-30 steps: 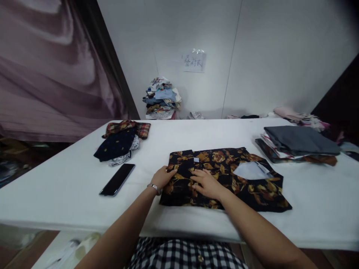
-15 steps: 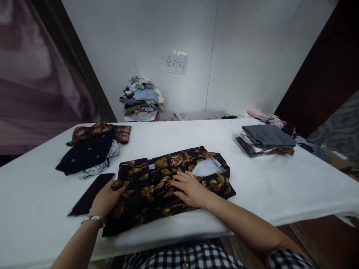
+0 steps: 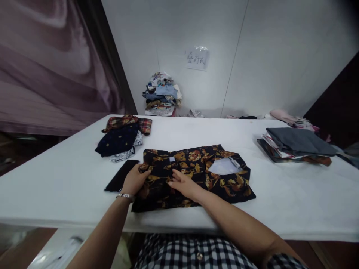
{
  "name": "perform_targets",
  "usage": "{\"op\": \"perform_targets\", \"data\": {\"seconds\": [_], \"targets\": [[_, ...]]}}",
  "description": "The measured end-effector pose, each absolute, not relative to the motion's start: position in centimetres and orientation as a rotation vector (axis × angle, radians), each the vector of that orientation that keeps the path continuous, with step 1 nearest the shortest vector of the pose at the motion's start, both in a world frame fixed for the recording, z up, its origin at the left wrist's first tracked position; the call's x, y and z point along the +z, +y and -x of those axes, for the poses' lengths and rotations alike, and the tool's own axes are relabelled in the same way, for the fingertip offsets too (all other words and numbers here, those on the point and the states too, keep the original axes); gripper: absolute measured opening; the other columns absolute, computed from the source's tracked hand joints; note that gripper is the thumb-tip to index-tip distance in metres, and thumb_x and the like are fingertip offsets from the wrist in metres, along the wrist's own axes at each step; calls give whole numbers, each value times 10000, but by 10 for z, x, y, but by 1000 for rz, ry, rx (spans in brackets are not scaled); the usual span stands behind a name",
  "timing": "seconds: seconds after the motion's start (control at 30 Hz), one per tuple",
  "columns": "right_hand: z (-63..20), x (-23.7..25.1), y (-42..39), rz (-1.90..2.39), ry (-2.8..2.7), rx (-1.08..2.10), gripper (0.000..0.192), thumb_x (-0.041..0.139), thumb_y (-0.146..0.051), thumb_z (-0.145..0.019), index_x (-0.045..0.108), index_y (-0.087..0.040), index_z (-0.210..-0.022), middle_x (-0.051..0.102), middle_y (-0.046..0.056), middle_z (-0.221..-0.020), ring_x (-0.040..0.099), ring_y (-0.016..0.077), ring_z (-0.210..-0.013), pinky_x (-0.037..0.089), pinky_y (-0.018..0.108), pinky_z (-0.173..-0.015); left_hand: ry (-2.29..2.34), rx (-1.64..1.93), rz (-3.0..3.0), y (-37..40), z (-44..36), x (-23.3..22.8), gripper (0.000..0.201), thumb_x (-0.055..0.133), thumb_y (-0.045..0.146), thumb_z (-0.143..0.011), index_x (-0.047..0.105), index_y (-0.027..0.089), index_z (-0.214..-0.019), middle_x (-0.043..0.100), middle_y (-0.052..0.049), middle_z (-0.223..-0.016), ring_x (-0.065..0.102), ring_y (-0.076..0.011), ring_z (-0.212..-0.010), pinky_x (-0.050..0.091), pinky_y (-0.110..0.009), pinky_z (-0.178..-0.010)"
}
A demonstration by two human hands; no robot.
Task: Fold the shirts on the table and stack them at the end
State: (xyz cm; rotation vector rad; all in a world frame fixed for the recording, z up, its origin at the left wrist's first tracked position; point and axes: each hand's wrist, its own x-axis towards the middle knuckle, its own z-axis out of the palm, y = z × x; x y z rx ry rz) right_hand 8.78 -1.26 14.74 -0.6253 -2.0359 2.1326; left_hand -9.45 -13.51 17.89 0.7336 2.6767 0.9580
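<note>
We count one black shirt with a gold floral print (image 3: 196, 175) lying folded flat on the white padded counter (image 3: 196, 130), close to its near edge. Our left hand (image 3: 135, 182) pinches the shirt's left edge, fingers closed on the cloth; our right hand (image 3: 181, 184) rests spread flat on its middle. One slim black phone (image 3: 121, 180) lies just left of the shirt. Two clothing stacks flank it: a rumpled dark pile (image 3: 121, 139) far left, a neat grey-topped stack (image 3: 297, 145) well right, with bare counter between.

Handwritten paper sign (image 3: 197, 58) on the wall, characters too blurred to read
</note>
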Motion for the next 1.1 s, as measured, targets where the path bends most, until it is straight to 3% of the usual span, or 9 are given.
{"op": "perform_targets", "data": {"seconds": [0.2, 0.3, 0.4, 0.5, 0.6, 0.77, 1.1], "targets": [[-132, 176, 5, 652, -1673, 2265, 631, 590, -414, -853, 375, -233, -1418, 503, 101, -1393, 499, 226, -1262, 396, 444, -1056, 1975, 1451, -813, -96, 37, 233, 654, 659, 479, -715, 473, 167, -1259, 689, -81, -956, 675, -215, -813, 551, -370, -736], [-154, 177, 16, 683, -1437, 2273, 513, 485, -502, -890, 493, -228, -1323, 599, 78, -1292, 581, 242, -1166, 453, 448, -1002, 1677, 1473, -940, -75, 12, 228, 657, 605, 483, -773, 415, 179, -1324, 653, -103, -1067, 676, -199, -841, 556, -389, -786], [-164, 167, 23, 746, -1251, 2317, 470, 561, -473, -846, 567, -197, -1226, 681, 84, -1148, 651, 251, -1034, 494, 435, -938, 1904, 1458, -1100, -66, 4, 197, 546, 592, 450, -790, 484, 186, -1256, 623, -107, -1148, 635, -220, -998, 520, -407, -896], [-165, 157, 23, 768, -1171, 2280, 519, 719, -276, -686, 576, -201, -1179, 718, 48, -1037, 679, 222, -902, 517, 374, -865, 2201, 1352, -1320, -68, 5, 166, 438, 562, 408, -818, 531, 205, -1204, 603, -99, -1222, 559, -244, -1152, 460, -449, -996], [-164, 157, 22, 748, -1160, 2219, 607, 704, -170, -609, 561, -224, -1196, 726, 19, -980, 675, 202, -826, 524, 333, -785, 2291, 1252, -1522, -74, 4, 152, 432, 537, 404, -838, 530, 207, -1222, 560, -102, -1310, 497, -248, -1244, 388, -470, -1077], [-171, 159, 24, 748, -1229, 2133, 703, 648, -129, -604, 513, -252, -1283, 717, 2, -1014, 663, 202, -870, 518, 324, -781, 2285, 1018, -1646, -77, 1, 141, 500, 510, 440, -851, 518, 176, -1275, 456, -129, -1426, 403, -251, -1335, 324, -457, -1128], [-181, 151, 26, 778, -1247, 2120, 908, 723, -225, -615, 337, -252, -1437, 636, 36, -1225, 591, 224, -1117, 445, 394, -989, 2296, 861, -1722, -72, 0, 124, 500, 503, 455, -842, 565, 167, -1246, 475, -132, -1416, 404, -272, -1335, 327, -464, -1124]]}}
